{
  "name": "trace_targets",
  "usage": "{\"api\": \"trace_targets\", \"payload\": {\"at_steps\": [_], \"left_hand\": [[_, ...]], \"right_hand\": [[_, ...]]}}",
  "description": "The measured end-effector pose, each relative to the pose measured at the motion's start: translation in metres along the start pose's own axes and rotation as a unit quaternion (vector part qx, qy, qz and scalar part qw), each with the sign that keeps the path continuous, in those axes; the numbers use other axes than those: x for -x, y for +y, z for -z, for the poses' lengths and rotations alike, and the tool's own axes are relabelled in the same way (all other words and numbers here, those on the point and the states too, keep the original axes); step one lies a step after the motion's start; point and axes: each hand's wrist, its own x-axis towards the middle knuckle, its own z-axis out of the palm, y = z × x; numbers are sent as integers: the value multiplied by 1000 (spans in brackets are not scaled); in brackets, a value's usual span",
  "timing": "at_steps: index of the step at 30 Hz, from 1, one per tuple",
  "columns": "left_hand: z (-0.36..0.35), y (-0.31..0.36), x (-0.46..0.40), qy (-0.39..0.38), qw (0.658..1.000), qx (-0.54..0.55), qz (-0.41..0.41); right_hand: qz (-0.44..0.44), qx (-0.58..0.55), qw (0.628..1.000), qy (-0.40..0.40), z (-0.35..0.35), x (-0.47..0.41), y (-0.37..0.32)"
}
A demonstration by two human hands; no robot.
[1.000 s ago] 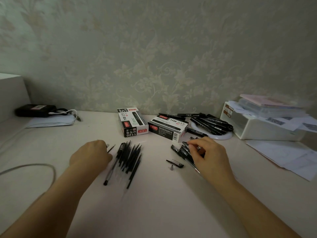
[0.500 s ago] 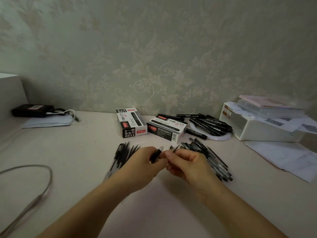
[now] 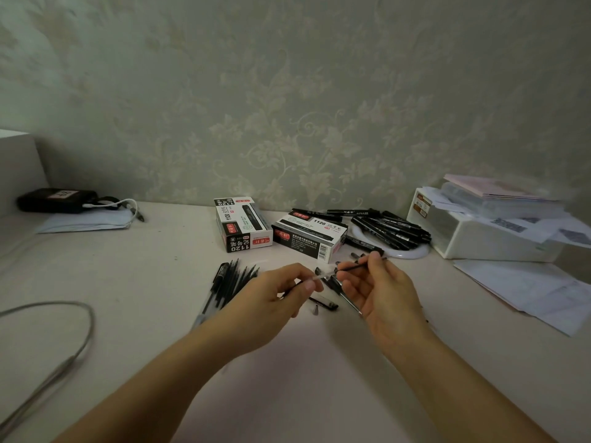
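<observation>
Pen assembly, mid-insert by the look of it. Left hand (image 3: 271, 295) pinches a clear barrel (image 3: 321, 276) between thumb and curled fingers, with only its end sticking out past the thumb toward the right. Right hand (image 3: 387, 292) pinches a thin black refill (image 3: 356, 266) between thumb and forefinger, grip toward its far end, remaining fingers relaxed. Both parts are in the air above the table (image 3: 287, 378), in front of the two boxes (image 3: 308, 235), resting on nothing. Key relation: the refill's long axis runs from upper right down to lower left, near end aimed at the barrel's exposed end. The two ends are touching or just apart; can't tell, it's blurred there. Barrel axis looks roughly in line with the refill, maybe a bit flatter. My guess for the next move is a short slide of the right hand leftward along that axis while the left hand acts as the fixture. Right hand does the travel. Risk: the refill is thin and gripped well back from its leading end, so it can flex and miss the bore; a grip closer to the tip would help. A loose cap (image 3: 324, 303) and a small tip piece (image 3: 315, 311) lie on the table just below the hands, right of the fan of pens (image 3: 233, 282). I'd judge those go on after.
</observation>
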Motion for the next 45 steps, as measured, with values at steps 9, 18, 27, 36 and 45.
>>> {"api": "trace_targets", "payload": {"at_steps": [9, 18, 27, 36, 45], "left_hand": [[1, -3, 0, -10, 999, -34, -1], [-4, 0, 0, 16, 1000, 4, -26], [-2, -12, -3, 52, 999, 5, -4], [-1, -14, -2, 43, 998, -31, -19], [-3, -13, 0, 12, 992, -117, -51]], "right_hand": [[60, 72, 995, -18, -1, 2, 0], [94, 258, 955, -113, -6, 11, 9], [215, 486, 834, -148, 0, 8, 16], [260, 649, 690, -187, 8, 0, 25], [113, 306, 932, -157, 5, 1, 11]]}}
